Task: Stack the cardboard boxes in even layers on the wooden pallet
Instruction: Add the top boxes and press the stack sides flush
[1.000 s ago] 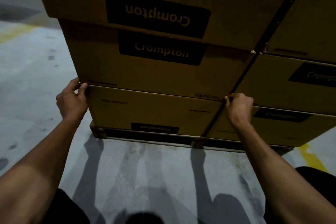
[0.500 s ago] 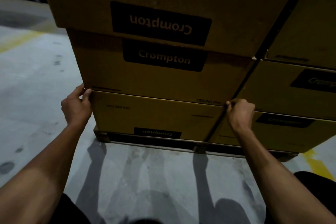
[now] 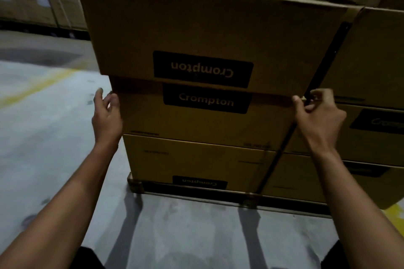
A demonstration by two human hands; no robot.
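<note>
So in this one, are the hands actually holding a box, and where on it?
Nothing is lifted. The left hand lies open against the middle box at its left corner; the right hand curls at its upper right corner.

The boxes (image 3: 196, 28) are brown with black labels (image 3: 203, 70) and white words. The floor (image 3: 43, 126) is grey with yellow lines (image 3: 32, 91).

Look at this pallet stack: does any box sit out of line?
Yes. The top box overhangs the middle box beneath it toward the left, so that layer looks uneven. Its Crompton label also reads upside down, unlike the middle box's.
</note>
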